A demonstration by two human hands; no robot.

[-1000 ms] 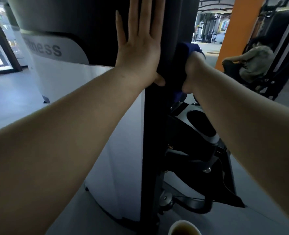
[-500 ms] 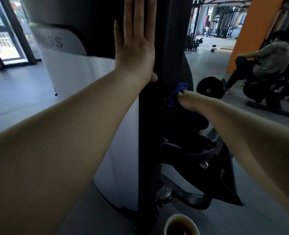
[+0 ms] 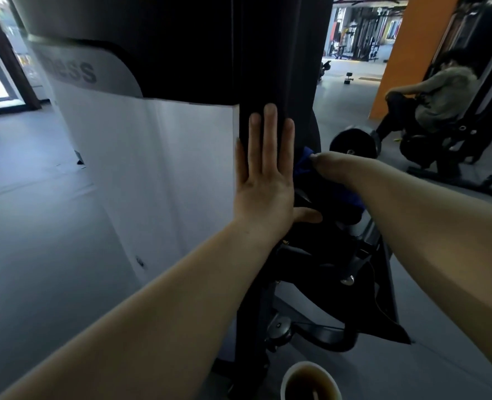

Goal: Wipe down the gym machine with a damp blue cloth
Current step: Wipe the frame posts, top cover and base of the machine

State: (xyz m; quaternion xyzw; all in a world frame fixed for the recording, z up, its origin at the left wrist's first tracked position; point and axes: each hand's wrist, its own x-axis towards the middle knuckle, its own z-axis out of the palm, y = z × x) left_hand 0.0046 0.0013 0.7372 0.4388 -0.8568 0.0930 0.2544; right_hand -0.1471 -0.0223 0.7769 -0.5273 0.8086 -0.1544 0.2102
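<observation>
The gym machine (image 3: 158, 157) fills the middle of the view: a white and grey shroud on the left, a black upright post in the centre. My left hand (image 3: 265, 168) lies flat on the post, fingers straight and pointing up. My right hand (image 3: 328, 164) reaches behind the post's right side and grips the blue cloth (image 3: 304, 161) against the machine. Only a small blue fold shows beside the wrist, with more blue under my forearm; the fingers are hidden behind the post.
A cup of dark drink (image 3: 311, 382) stands on the floor by the machine's base. Black frame parts and a pulley (image 3: 279, 327) sit low on the right. A weight plate (image 3: 354, 142) lies behind. A person (image 3: 438, 93) sits on another machine far right, beside an orange pillar (image 3: 412, 53).
Both hands have moved down the post. My left hand slid from high on the post to mid height, and my right hand carried the cloth lower along the right side.
</observation>
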